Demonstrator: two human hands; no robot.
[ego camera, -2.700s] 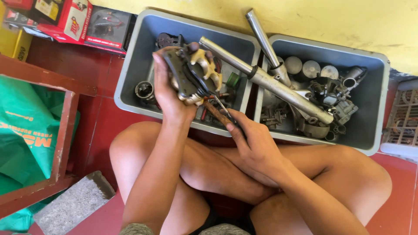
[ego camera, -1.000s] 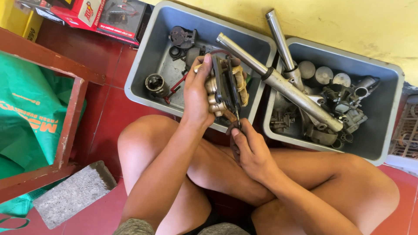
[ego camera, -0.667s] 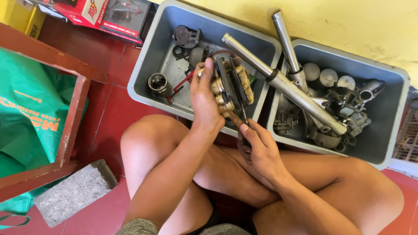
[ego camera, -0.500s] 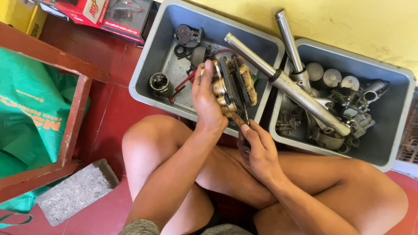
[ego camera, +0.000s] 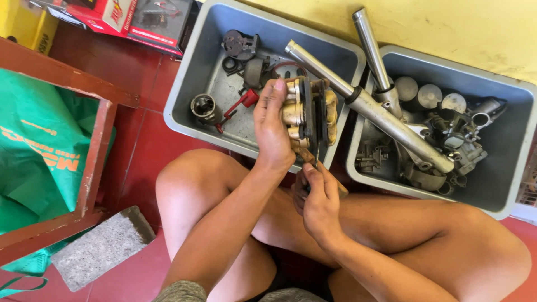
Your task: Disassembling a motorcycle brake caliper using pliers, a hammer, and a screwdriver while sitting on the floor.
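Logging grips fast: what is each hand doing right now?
Left hand: closed on the gold brake caliper.
Right hand: closed on a wooden-handled tool set against the caliper.

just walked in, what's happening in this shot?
A person sits cross-legged on a red floor before two grey bins of metal parts. The left hand grips a gold-coloured brake caliper, held up over the near edge of the left bin. The right hand holds a thin tool whose tip points up into the caliper's underside. Two long metal fork tubes lie across both bins, with more small parts in the right bin.
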